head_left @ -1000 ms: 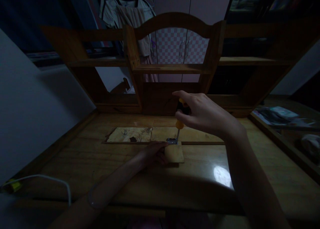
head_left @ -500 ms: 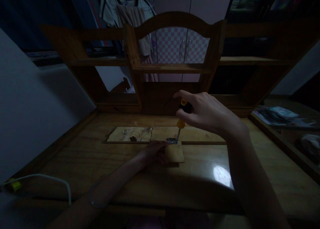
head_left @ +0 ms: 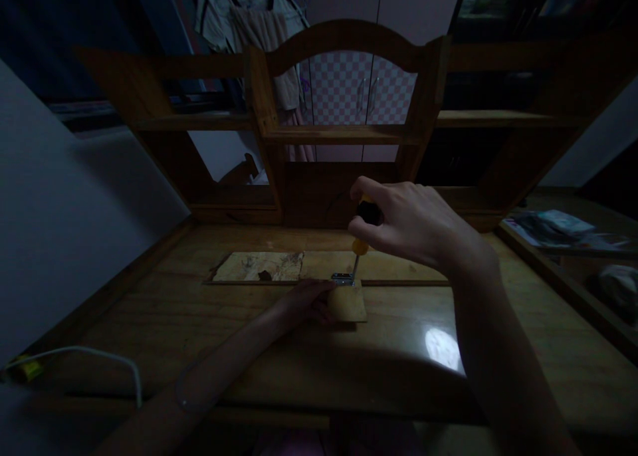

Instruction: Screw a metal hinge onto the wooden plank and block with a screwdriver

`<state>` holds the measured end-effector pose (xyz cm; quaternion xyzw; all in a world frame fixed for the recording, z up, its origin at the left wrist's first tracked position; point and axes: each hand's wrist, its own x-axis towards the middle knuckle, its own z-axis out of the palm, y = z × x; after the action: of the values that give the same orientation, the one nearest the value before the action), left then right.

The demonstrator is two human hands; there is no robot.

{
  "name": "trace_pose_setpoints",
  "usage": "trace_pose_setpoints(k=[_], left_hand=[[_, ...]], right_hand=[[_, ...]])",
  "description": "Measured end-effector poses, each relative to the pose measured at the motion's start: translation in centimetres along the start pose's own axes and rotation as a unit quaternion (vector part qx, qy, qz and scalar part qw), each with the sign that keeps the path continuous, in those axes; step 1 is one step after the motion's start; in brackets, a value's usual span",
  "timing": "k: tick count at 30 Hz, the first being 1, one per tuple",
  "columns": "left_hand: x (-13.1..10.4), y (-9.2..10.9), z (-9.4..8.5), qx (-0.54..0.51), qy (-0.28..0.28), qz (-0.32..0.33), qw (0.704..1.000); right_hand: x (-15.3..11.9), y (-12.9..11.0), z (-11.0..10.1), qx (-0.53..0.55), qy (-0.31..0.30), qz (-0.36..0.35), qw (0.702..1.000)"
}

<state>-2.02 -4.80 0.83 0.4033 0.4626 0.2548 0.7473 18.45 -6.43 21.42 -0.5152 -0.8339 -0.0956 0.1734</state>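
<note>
My right hand [head_left: 399, 220] is closed around the yellow and black handle of a screwdriver [head_left: 359, 246], held nearly upright. Its shaft runs down to a small metal hinge [head_left: 343, 279] at the far edge of a small wooden board [head_left: 347, 302]. The tip meets the hinge's right end; any screw there is too small to make out. My left hand [head_left: 308, 301] grips the board's left side, fingertips beside the hinge. Just beyond lies a long wooden strip [head_left: 329, 265], its left part stained and rough.
All this rests on a wooden desk top [head_left: 239, 330] with a shelf unit [head_left: 343, 135] along its back. A white cable [head_left: 100, 353] curves at the left edge near a yellow object [head_left: 30, 371]. Papers and bags [head_left: 563, 223] lie beyond the right-hand edge.
My right hand has turned slightly around the screwdriver handle, which stays over the hinge. The left hand and the board hold almost the same place.
</note>
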Motion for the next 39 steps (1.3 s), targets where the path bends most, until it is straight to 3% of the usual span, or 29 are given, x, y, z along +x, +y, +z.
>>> trace_pose_setpoints(k=[10,22,39], left_hand=[[-0.10,0.15,0.21,0.005,0.007,-0.010,1.000],[-0.33,0.78,0.21,-0.017,-0.028,-0.044,0.998],[0.01,-0.08,-0.38,-0.052,-0.002,-0.036,0.998]], right_hand=[[0.07,0.31,0.32,0.112,-0.017,-0.044,0.993],[0.34,0.25,0.86,0.087,0.005,-0.031,0.996],[0.38,0.24,0.99,0.077,0.012,-0.033,0.996]])
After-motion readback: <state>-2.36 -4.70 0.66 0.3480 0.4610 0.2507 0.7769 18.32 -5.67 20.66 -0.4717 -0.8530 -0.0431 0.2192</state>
